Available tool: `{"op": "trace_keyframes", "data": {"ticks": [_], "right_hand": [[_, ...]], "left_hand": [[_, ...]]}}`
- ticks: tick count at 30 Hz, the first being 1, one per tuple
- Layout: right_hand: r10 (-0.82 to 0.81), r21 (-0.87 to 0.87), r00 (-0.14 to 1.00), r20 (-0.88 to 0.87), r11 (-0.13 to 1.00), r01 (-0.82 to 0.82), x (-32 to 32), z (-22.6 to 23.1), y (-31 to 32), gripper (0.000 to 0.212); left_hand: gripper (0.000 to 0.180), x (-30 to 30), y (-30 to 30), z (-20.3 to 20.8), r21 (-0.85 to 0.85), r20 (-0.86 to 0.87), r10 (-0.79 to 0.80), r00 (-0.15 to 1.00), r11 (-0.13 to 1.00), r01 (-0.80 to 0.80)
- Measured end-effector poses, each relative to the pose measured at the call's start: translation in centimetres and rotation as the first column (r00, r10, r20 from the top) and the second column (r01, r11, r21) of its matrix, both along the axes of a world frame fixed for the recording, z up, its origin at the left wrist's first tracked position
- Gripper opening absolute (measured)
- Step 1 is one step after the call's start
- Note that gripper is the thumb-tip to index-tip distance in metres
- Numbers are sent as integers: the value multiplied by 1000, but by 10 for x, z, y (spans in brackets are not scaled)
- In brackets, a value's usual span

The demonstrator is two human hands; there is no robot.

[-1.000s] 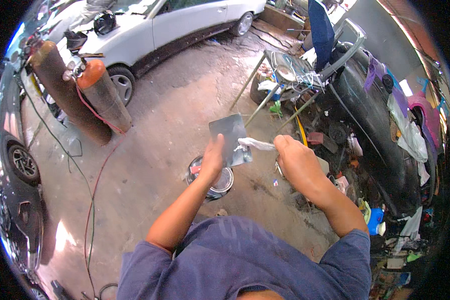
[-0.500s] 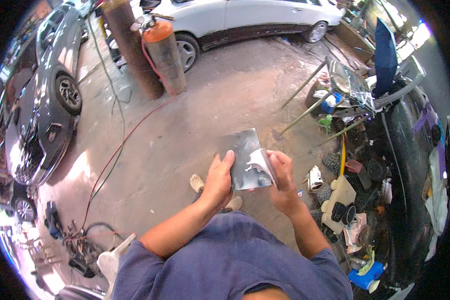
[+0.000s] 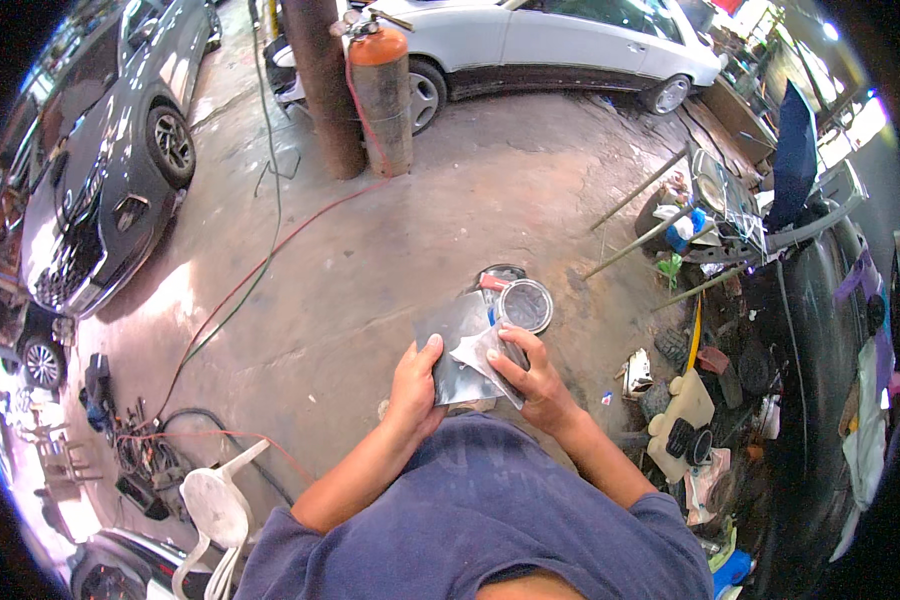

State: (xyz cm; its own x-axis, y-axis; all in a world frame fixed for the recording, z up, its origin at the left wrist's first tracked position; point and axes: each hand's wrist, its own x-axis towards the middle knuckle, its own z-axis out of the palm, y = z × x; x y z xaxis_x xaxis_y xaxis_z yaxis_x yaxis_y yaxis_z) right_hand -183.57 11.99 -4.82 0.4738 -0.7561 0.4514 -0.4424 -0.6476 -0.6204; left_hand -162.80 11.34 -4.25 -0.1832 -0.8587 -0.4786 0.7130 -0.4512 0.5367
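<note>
My left hand (image 3: 415, 388) grips a flat grey plate (image 3: 453, 325) by its left edge, thumb on top. White paste (image 3: 466, 350) lies on the plate's right part. My right hand (image 3: 542, 385) is closed on a thin, flat greyish spreader (image 3: 497, 372), which is tilted against the plate at the paste. Just beyond the plate stands an open round tin (image 3: 526, 305) with grey inside. A small red piece (image 3: 493, 282) and a dark round rim lie beside the tin, partly hidden.
A dark car (image 3: 110, 210) stands at left, a white car (image 3: 570, 45) at the far side. An orange-topped gas cylinder (image 3: 380, 100) stands by a brown post (image 3: 325, 90). Hoses (image 3: 300, 232) cross the floor. Clutter and a metal-legged stand (image 3: 640, 240) fill the right; a white plastic chair (image 3: 215, 505) is lower left.
Both hands have drawn the plate nearer to my body, and the tin beyond it has come into sight. The spreader has turned flatter over the plate. My view has shifted left.
</note>
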Motion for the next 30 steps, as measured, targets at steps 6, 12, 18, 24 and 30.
{"op": "trace_keyframes", "data": {"ticks": [6,12,18,24,30], "right_hand": [[65,-58,989,-129,996,-73,53,-12,12,67],[-85,-129,966,-244,990,54,88,14,-2,47],[-89,-363,861,-500,925,-115,159,110,-28,39],[101,-319,872,-479,905,-280,192,97,-13,35],[171,-265,884,-434,914,-307,205,83,8,31]], "left_hand": [[37,88,38,-18,70,-124,-26,992,997,35],[39,162,35,21,-209,163,108,981,975,-73],[39,177,34,39,-409,513,134,848,907,105],[31,194,25,32,-509,638,314,703,857,78],[26,199,22,47,-558,688,413,597,827,70]]}}
